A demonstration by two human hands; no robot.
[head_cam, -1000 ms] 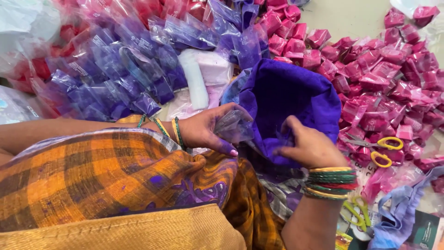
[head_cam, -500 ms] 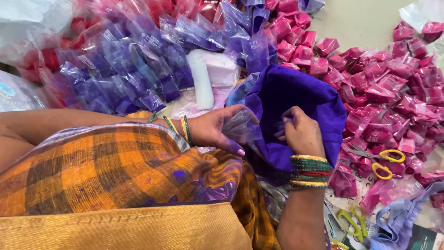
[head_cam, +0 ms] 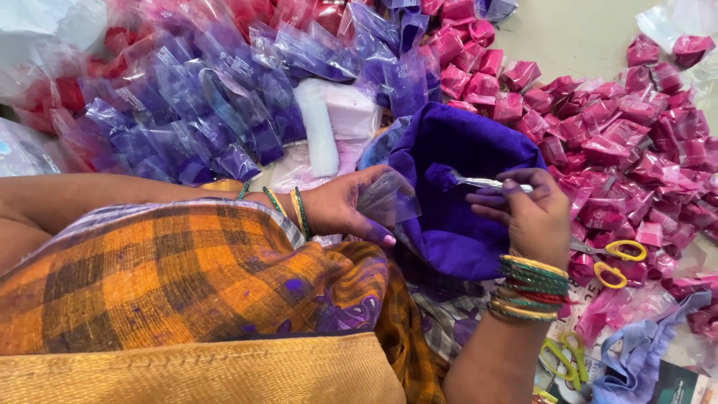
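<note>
My left hand (head_cam: 345,209) pinches a small clear plastic pouch (head_cam: 387,198) held open at the edge of a big bag of purple powder (head_cam: 456,202). My right hand (head_cam: 525,213), stained purple and ringed with green, red and gold bangles at the wrist, grips a metal spoon (head_cam: 479,182) heaped with purple powder, raised above the powder just right of the pouch. An orange and brown checked cloth (head_cam: 172,277) covers my lap below the left arm.
Filled purple packets (head_cam: 187,112) pile up at the upper left, pink packets (head_cam: 613,135) at the upper right. A white packet stack (head_cam: 329,127) lies behind the powder bag. Yellow-handled scissors (head_cam: 617,262) and green-handled scissors (head_cam: 565,359) rest at the right.
My right hand has lifted out of the powder bag with a loaded spoon and turned toward the pouch. My left hand has kept holding the pouch in place.
</note>
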